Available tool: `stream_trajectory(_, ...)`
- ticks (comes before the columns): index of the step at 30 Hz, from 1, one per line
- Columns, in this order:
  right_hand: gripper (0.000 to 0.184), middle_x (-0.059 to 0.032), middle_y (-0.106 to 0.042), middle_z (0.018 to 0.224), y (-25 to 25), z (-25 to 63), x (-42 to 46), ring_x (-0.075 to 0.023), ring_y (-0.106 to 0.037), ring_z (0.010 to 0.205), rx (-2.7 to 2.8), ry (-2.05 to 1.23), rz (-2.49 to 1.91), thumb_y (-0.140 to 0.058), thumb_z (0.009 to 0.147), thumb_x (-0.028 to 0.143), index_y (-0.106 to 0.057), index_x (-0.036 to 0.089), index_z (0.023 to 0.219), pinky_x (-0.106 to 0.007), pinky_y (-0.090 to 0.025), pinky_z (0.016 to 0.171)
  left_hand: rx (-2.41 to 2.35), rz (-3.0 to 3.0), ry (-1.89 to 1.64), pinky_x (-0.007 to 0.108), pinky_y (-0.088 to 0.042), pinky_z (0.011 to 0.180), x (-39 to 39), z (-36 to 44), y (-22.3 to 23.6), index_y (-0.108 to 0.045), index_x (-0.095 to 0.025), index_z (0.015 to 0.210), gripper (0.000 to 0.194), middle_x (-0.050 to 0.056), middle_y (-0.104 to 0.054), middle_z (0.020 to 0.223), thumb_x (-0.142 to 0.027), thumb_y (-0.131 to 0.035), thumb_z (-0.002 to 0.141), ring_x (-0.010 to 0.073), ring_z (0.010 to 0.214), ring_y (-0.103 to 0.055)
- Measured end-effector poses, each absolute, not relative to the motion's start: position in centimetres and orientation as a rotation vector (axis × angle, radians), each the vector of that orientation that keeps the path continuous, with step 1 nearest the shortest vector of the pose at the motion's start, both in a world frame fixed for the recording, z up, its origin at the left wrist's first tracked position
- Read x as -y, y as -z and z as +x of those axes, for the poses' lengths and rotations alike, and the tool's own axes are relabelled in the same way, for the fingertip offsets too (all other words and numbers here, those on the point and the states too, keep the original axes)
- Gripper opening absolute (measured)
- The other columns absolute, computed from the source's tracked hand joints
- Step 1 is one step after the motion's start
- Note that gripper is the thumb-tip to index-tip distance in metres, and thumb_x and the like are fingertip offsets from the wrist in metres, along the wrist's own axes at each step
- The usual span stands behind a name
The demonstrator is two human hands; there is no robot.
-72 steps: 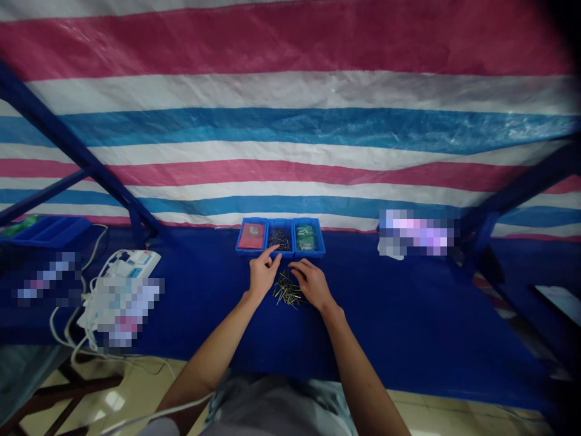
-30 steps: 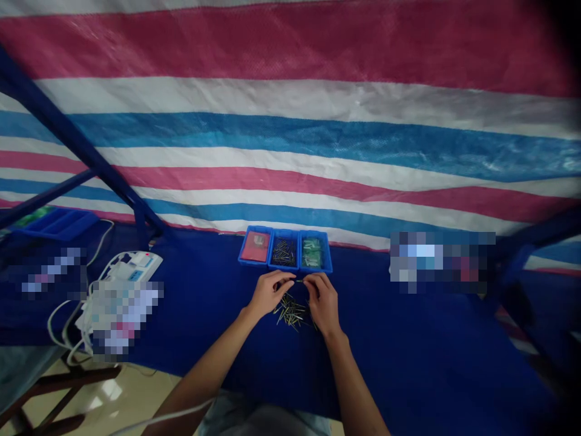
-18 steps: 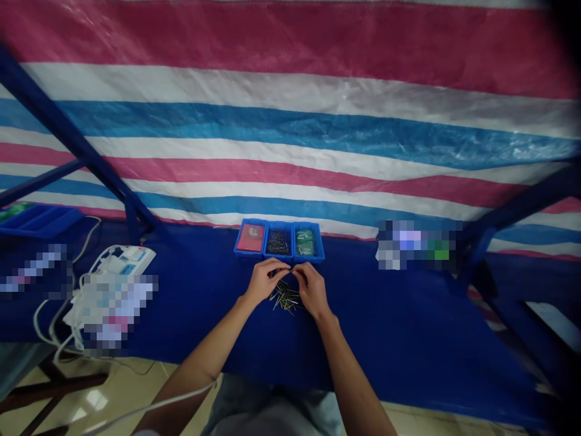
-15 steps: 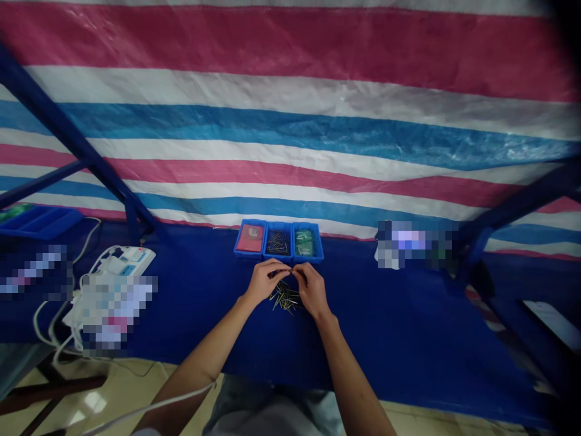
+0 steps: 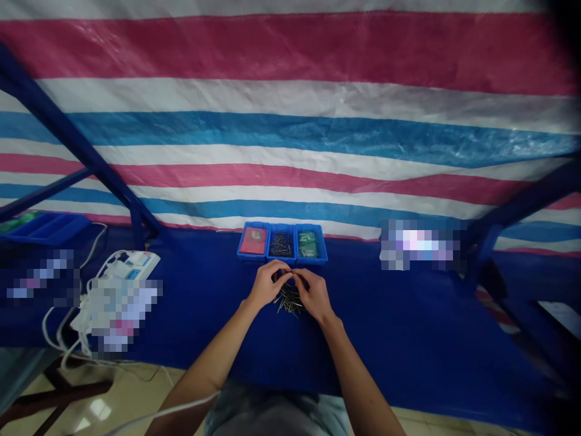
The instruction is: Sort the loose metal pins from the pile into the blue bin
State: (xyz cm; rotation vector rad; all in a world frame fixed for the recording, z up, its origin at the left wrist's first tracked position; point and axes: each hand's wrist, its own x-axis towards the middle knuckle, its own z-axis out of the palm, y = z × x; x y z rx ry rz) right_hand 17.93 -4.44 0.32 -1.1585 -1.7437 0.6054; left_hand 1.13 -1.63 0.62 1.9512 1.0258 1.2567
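Observation:
My left hand (image 5: 269,284) and my right hand (image 5: 314,295) meet at the fingertips, both pinched closed. Whatever lies between the fingers is tiny and dark, too small to name. Just under the hands a pile of long, thin, brass-coloured screws (image 5: 289,301) rests on the blue table, partly hidden by my fingers. Right beyond the hands stand three joined blue bins. A red piece lies in the left bin (image 5: 253,257), dark screws fill the middle bin (image 5: 281,261), and the right bin (image 5: 323,251) has green and clear small pieces.
On the left of the blue table (image 5: 190,303) are a white power strip (image 5: 147,261) with tangled white cables and a blurred-out object. Another blue tray (image 5: 57,229) sits farther left. Blue frame posts (image 5: 106,175) slope down on both sides before a striped sheet (image 5: 290,139).
The fingertips remain together, with the fingers slightly rearranged around the pinch. The whole view has shifted a little, so the bins and table appear slightly more to the right.

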Motion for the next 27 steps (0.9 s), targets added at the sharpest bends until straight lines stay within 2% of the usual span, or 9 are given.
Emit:
stream_trajectory(4,0.026,-0.0060,-0.073,0.097,-0.80,17.73,4.69,-0.0196,-0.067,0.079,1.747,-0.638,-1.154,-0.048,0.101,0.035,-0.070,0.021,0.106,-0.030,-0.051,0.073,-0.994,1.949,-1.271,0.024,-0.049,0.066,1.66,1.18,-0.65,-0.069,-0.017,0.097,0.011,0.006,-0.070,0.093,-0.024,-0.061,0.093,0.0147,0.077,-0.063)
stream_trajectory(7,0.028,-0.0053,-0.072,0.092,-0.85,17.74,4.68,-0.0190,-0.066,0.077,1.747,-0.646,-1.177,-0.047,0.101,0.038,-0.069,0.021,0.104,-0.029,-0.049,0.071,-0.980,1.961,-1.259,0.024,-0.050,0.069,1.65,1.25,-0.64,-0.069,-0.017,0.098,0.011,0.006,-0.070,0.094,-0.023,-0.061,0.093,0.0145,0.078,-0.064)
stream_trajectory(13,0.037,-0.0024,-0.065,0.073,-0.52,18.08,4.54,-0.0159,-0.059,0.065,1.760,-0.599,-1.247,-0.041,0.104,0.038,-0.066,0.019,0.085,-0.026,-0.044,0.063,-0.945,1.994,-1.215,0.023,-0.049,0.063,1.66,1.32,-0.47,-0.072,-0.016,0.100,0.016,0.007,-0.070,0.092,-0.026,-0.060,0.094,0.0125,0.070,-0.061)
stream_trajectory(16,0.032,-0.0027,-0.066,0.077,-0.36,18.09,4.47,-0.0157,-0.058,0.065,1.745,-0.595,-1.237,-0.043,0.103,0.036,-0.066,0.019,0.088,-0.026,-0.044,0.062,-0.950,1.982,-1.235,0.024,-0.049,0.064,1.64,1.27,-0.38,-0.074,-0.017,0.101,0.019,0.008,-0.070,0.095,-0.029,-0.060,0.095,0.0124,0.069,-0.059)
stream_trajectory(20,0.025,-0.0038,-0.067,0.082,-0.32,17.92,4.36,-0.0162,-0.058,0.064,1.710,-0.588,-1.202,-0.047,0.101,0.035,-0.067,0.020,0.099,-0.028,-0.047,0.062,-1.009,1.936,-1.284,0.025,-0.048,0.063,1.53,1.19,-0.32,-0.074,-0.017,0.096,0.019,0.007,-0.069,0.088,-0.032,-0.063,0.093,0.0139,0.070,-0.060)
stream_trajectory(27,0.018,-0.0057,-0.067,0.092,-0.59,17.90,4.25,-0.0182,-0.062,0.076,1.665,-0.533,-1.169,-0.051,0.099,0.030,-0.067,0.021,0.098,-0.029,-0.050,0.070,-1.052,1.915,-1.262,0.023,-0.046,0.061,1.35,1.24,-0.25,-0.073,-0.017,0.096,0.017,0.005,-0.069,0.083,-0.032,-0.065,0.092,0.0143,0.071,-0.062)
